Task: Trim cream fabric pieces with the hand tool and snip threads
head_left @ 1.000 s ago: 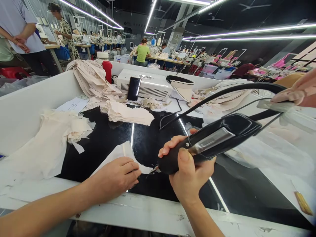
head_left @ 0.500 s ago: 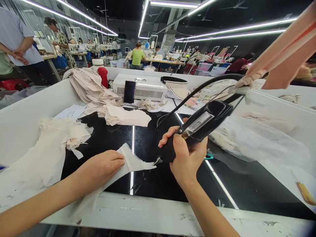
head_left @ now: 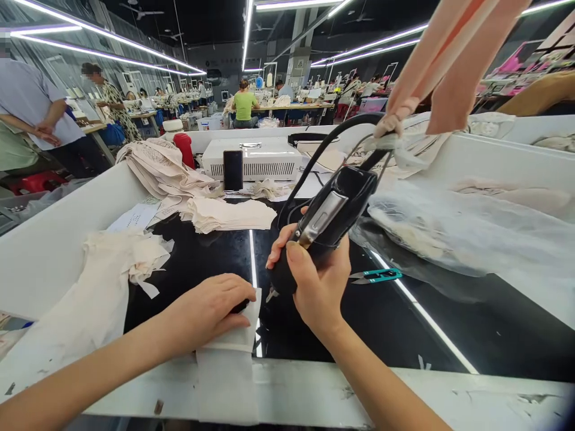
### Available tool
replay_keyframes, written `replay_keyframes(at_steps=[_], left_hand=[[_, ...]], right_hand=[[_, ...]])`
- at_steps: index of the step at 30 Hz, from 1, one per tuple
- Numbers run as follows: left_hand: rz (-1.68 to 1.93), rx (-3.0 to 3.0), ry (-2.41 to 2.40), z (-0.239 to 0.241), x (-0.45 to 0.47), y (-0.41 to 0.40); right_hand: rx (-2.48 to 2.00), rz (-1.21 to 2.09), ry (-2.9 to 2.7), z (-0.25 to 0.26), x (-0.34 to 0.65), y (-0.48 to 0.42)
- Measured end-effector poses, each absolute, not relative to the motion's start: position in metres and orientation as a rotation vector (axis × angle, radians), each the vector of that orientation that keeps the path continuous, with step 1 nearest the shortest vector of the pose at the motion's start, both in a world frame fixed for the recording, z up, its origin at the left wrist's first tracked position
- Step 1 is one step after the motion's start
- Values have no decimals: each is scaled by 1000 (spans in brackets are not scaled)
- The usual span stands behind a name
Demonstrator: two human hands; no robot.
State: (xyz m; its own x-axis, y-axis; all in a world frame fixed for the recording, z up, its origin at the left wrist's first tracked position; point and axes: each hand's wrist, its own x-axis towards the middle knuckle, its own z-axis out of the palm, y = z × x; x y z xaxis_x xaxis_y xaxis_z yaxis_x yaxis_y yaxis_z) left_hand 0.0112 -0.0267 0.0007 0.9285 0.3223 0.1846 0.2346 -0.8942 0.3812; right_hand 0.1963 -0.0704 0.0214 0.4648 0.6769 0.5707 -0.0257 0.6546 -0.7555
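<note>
Right hand grips cutter; its tip, just beside left hand pressed flat on cloth, might nick that hand.

The cloth has slid back over the bench edge; the right hand has tipped the cutter steeper.

Black corded cutting tool tilted tip-down, white fabric strip flat below

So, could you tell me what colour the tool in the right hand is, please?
The handheld tool is black, with a silver plate; head view.
</note>
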Motion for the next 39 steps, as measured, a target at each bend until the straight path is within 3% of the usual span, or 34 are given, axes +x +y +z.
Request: replay_keyframes(at_steps=[10,39], left_hand=[[90,2611,536,-18,10,-34],[52,2654,538,-6,15,-34]], right_hand=[[-698,544,-1013,22,189,-78],[-746,595,-1035,13,179,-88]])
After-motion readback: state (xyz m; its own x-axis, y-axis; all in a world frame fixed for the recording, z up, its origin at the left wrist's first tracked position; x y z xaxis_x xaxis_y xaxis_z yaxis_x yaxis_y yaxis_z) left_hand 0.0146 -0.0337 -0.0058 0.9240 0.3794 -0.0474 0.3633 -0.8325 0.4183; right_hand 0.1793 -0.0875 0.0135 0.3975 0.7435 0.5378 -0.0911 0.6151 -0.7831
